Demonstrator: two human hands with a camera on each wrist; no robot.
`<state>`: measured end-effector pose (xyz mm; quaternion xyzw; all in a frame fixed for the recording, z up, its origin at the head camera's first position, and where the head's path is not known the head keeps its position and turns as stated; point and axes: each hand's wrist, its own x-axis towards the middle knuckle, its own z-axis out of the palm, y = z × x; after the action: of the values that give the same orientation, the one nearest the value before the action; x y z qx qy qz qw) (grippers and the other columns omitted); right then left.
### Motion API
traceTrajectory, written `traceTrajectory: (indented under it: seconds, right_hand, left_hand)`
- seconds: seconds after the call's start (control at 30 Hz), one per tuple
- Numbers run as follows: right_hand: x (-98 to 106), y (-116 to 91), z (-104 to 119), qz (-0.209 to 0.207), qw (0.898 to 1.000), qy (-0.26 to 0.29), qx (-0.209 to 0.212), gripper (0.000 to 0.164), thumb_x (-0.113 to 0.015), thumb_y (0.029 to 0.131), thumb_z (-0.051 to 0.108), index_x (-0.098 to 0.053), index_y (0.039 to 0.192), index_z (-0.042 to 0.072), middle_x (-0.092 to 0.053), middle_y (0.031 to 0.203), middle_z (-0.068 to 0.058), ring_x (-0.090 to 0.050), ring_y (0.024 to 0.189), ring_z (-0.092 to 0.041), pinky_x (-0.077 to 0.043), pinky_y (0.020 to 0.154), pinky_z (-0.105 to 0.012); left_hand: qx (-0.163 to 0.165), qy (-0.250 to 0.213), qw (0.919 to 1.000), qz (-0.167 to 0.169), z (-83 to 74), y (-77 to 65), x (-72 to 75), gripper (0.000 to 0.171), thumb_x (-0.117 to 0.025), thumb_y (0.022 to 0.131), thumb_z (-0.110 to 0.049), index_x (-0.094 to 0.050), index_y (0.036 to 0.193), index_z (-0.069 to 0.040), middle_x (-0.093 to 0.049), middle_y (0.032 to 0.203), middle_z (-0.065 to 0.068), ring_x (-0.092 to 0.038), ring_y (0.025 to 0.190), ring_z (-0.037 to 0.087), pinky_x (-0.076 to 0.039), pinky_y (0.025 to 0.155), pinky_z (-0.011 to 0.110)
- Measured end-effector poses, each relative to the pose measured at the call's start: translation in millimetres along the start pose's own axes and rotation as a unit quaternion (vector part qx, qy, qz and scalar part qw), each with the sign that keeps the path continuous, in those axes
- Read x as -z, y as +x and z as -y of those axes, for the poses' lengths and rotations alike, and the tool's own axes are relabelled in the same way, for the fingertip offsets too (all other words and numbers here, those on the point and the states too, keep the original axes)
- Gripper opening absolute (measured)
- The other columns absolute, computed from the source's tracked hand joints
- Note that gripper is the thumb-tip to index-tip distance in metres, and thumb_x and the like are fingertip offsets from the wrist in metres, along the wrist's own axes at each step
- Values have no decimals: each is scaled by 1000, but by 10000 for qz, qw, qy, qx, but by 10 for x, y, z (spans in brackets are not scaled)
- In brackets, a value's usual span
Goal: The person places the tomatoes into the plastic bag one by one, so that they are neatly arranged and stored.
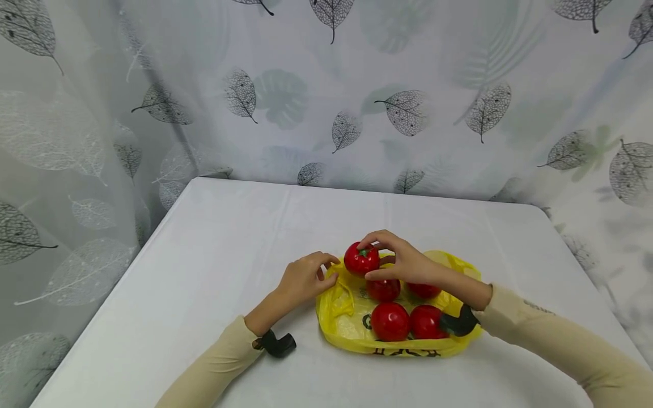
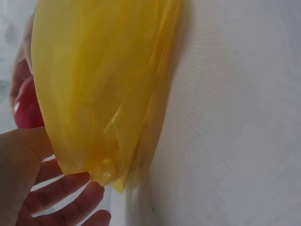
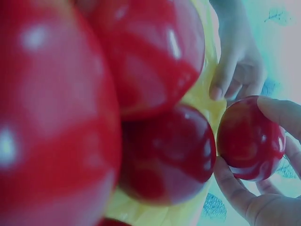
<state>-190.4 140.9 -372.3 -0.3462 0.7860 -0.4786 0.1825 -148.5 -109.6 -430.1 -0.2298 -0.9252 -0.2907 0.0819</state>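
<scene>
In the head view, my right hand [image 1: 405,263] holds a shiny red tomato [image 1: 359,262] with a green calyx, over the far left side of a yellow plastic bag [image 1: 352,343]. The right wrist view shows thumb and fingers spread around that tomato [image 3: 249,141]. My left hand [image 1: 305,279] pinches the bag's left rim; from the left wrist, the bag's edge [image 2: 94,84] runs between its thumb and fingers. Several more red tomatoes [image 1: 390,322] lie inside the opened bag, below my right forearm.
The bag rests on a white-covered table [image 1: 229,249]. Behind it and at the sides hangs a pale curtain [image 1: 285,147] printed with leaves. Black wrist camera mounts [image 1: 278,344] sit on both wrists, the right one overlapping a tomato in the head view.
</scene>
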Motion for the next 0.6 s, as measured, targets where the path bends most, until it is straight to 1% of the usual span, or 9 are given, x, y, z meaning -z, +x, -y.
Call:
traceTrajectory:
  seconds: [0.17,0.33,0.47,0.6]
  right_hand:
    - [-58,-23,23,457,9983,218,287,50,-79,80,8,-55,124,11,-47,133,-11,-51,120,-33,-54,89,-36]
    - [-116,-50,26,1098,9915,330,609,48,-77,82,9,-55,124,12,-47,132,-11,-51,121,-29,-52,92,-36]
    - [-148,-67,36,1669,9840,293,546,47,-77,83,13,-54,125,15,-48,132,-7,-50,122,-25,-51,94,-35]
    - [-184,-77,42,2143,9759,103,407,47,-78,83,17,-55,124,19,-50,132,-1,-49,122,-20,-51,93,-32]
  left_hand:
    - [-31,31,10000,-39,12,9,1,23,-70,88,-22,-70,107,-10,-68,90,1,-60,67,11,-44,53,17]
    - [-3,28,10000,42,5,10,11,23,-70,89,-22,-70,108,-10,-68,92,1,-60,68,11,-44,54,16]
    - [19,23,10000,46,-3,8,21,23,-69,89,-22,-70,110,-11,-67,90,1,-59,67,10,-45,54,16]
    - [23,-10,10000,23,-7,3,25,23,-69,89,-22,-70,109,-11,-66,88,1,-58,66,9,-45,53,16]
